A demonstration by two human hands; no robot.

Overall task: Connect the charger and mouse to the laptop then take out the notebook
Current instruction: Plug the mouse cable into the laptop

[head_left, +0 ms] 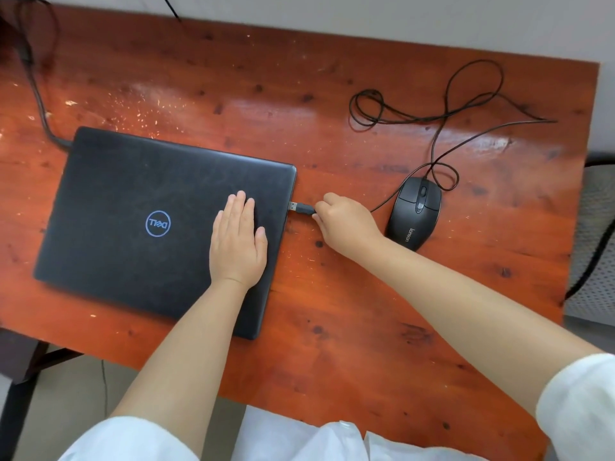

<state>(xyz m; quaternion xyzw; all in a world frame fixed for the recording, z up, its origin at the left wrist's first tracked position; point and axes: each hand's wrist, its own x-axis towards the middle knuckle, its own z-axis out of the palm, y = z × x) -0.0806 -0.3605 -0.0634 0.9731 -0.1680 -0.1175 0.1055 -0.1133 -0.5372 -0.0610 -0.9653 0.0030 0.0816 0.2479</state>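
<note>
Laptop [159, 224]: closed, lid up, lying flat on wooden table [332, 94], angled to the table edge.

Left hand [238, 242]: open, fingers together, palm pressed flat on lid near right edge; gripping nothing. Likely there to brace the machine against the sideways push of plugging in.

Right hand [346, 221]: pinched shut on USB plug [301, 207], metal tip aimed at right side of laptop, just at the port edge; seated or not, cannot tell.

Mouse [416, 211]: resting beside right wrist, near the laptop's right side; cable [432, 118] lying loose in loops toward far right, slack enough for the plug to reach.

Charger lead [43, 118]: running to rear left corner, apparently plugged in; the joint itself unclear.

Notebook: not in view.
</note>
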